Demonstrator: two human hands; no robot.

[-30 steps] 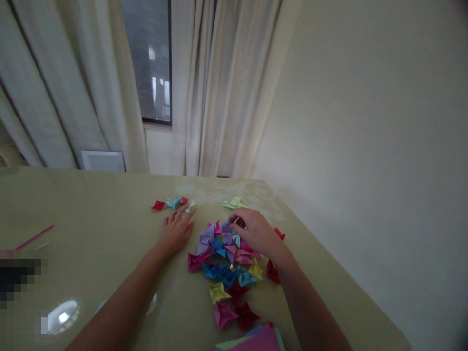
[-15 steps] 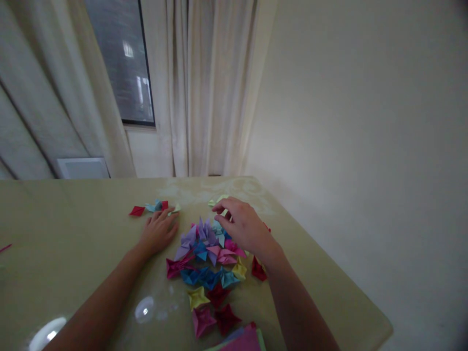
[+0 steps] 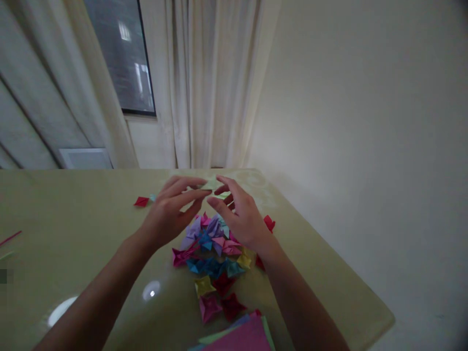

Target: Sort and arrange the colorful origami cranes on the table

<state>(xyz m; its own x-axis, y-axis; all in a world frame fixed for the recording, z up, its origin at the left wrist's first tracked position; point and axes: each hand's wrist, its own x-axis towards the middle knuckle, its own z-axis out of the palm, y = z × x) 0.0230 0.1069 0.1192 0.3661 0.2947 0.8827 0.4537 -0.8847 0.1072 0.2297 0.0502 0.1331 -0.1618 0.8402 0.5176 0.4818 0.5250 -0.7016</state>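
My left hand is raised over the far side of a heap of folded paper pieces. A pale green folded paper piece shows at its fingertips, partly covered by the fingers. Close beside it is my right hand, its fingers curved and the thumb spread away from them, near the same pale green paper. More pale green paper shows between the hands, but I cannot tell whether it is held or lies on the table. The heap has purple, blue, pink and yellow pieces.
A stack of coloured paper sheets lies at the near edge. Red folded pieces sit right of the heap, and a red piece lies far left. The table runs along the wall; a pink strip is at left.
My left hand has lifted from the table and moved right, up to my right hand. Pale green paper is now between the hands. The view has tilted slightly downward.
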